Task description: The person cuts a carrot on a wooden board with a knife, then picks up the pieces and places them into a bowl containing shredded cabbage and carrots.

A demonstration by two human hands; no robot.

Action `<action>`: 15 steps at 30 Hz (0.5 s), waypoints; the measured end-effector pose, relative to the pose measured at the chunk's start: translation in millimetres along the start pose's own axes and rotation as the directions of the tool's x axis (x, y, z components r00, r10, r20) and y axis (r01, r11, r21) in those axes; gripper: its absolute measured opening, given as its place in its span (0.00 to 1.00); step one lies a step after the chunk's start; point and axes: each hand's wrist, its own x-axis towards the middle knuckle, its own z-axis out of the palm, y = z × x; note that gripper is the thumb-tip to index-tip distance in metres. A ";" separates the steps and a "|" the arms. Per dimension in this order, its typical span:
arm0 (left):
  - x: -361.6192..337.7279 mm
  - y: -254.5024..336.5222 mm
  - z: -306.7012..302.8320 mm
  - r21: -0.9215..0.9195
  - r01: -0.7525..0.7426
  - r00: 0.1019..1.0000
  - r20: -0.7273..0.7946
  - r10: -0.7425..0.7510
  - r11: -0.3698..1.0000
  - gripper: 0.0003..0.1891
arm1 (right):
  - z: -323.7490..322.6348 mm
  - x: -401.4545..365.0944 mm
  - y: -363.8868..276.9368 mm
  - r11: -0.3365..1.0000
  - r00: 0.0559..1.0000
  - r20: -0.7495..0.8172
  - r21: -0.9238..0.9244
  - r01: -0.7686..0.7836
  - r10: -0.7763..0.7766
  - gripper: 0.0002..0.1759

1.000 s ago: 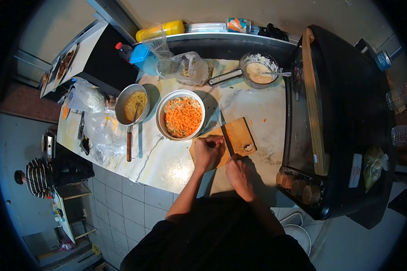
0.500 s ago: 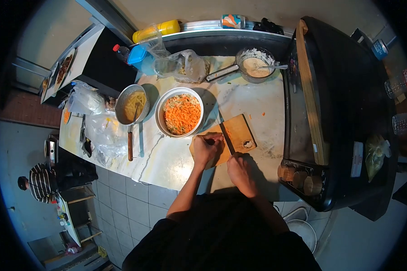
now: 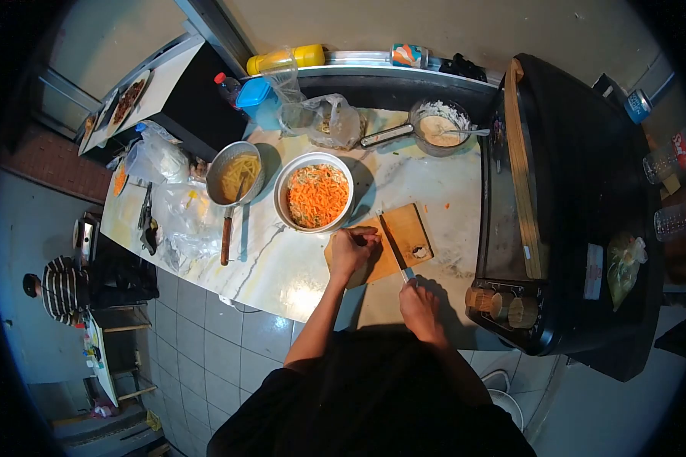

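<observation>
A wooden cutting board (image 3: 408, 228) lies on the marble-patterned table, with a small whitish piece (image 3: 419, 251) near its right edge. The knife (image 3: 393, 245) is in my right hand (image 3: 419, 308), fingers wrapped round its handle, with the blade lying across the board. My left hand (image 3: 352, 251) is closed over the board's left part, left of the blade; what its fingers hold is too small to make out. Just beyond my left hand stands a white bowl (image 3: 280, 199) of shredded orange food.
Left of the bowl sits a saucepan (image 3: 215, 183) with its handle toward me. Plastic bags (image 3: 187, 221) lie further left. A glass pan (image 3: 442, 126) with batter stands at the back. A black oven (image 3: 572, 228) borders the right. A person (image 3: 68, 282) is at far left.
The view has shifted a little. My right hand with the knife has moved right and back toward me, away from my left hand, and more of the blade shows.
</observation>
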 end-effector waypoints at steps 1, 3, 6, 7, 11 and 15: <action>-0.5 1.9 0.2 -0.020 -0.003 1.000 -0.019 0.003 1.000 0.11 | 0.9 2.7 1.3 0.997 0.999 0.025 0.063 -0.034 0.032 0.12; -1.7 6.9 1.0 -0.042 -0.011 0.999 -0.033 0.010 0.999 0.11 | -3.7 7.4 1.7 0.989 0.996 0.048 0.124 -0.075 0.069 0.14; -3.2 7.6 0.7 -0.002 0.008 1.000 -0.024 -0.008 1.000 0.13 | -8.1 11.3 -3.4 0.959 0.994 0.084 0.269 -0.086 0.065 0.15; -2.2 2.5 2.2 -0.031 0.015 1.000 -0.024 -0.016 0.999 0.14 | 0.1 11.5 -2.1 0.948 1.000 0.021 0.318 -0.029 0.023 0.15; -3.5 6.6 1.5 -0.041 0.058 0.998 -0.014 -0.059 0.997 0.15 | 9.6 14.0 -4.7 0.931 1.000 -0.019 0.366 -0.014 0.023 0.15; -3.1 -2.0 4.1 -0.081 0.035 0.999 -0.005 -0.036 0.996 0.15 | 9.6 14.4 -4.5 0.930 0.999 -0.012 0.367 -0.028 0.035 0.15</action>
